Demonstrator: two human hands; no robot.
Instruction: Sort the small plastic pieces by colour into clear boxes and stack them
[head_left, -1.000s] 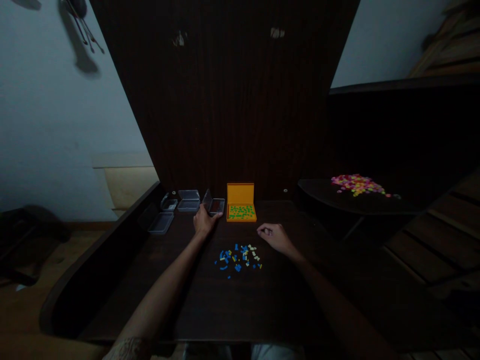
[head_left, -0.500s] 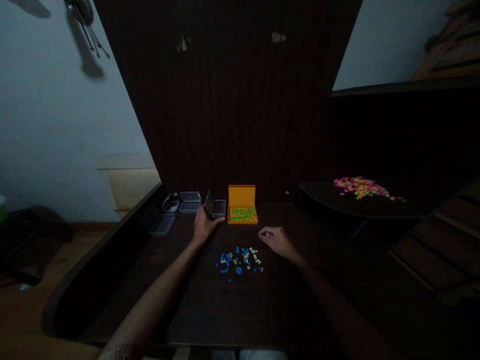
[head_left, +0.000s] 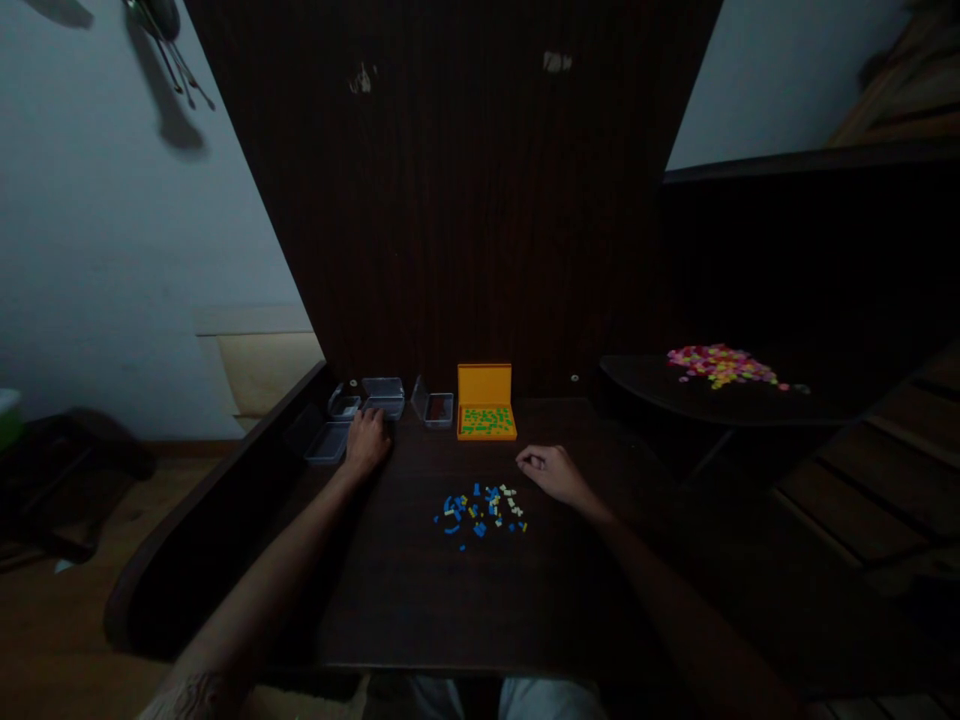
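Observation:
My left hand (head_left: 367,441) reaches to the front of a small clear plastic box (head_left: 385,404) with a raised lid. Its fingers point forward, a little apart, over the near edge; whether they touch it I cannot tell. To the right of my left hand, another clear box (head_left: 439,411) stands with its lid up and something reddish-brown inside. My right hand (head_left: 555,473) rests on the table with fingers curled together; anything inside them is hidden. Small blue, yellow and cream pieces (head_left: 480,530) lie scattered between my forearms. Green pieces fill an open orange box (head_left: 484,380).
Farther left are a shallow clear tray (head_left: 328,443) and a smaller clear box (head_left: 345,406). A dark raised side panel (head_left: 217,515) borders the table (head_left: 420,625) on the left. Pink, red and yellow pieces (head_left: 724,366) are heaped on a side shelf (head_left: 645,383).
My left hand has let go of the clear box beside the orange one and moved left to the neighbouring clear box. My right hand has stayed in place. The view has shifted slightly.

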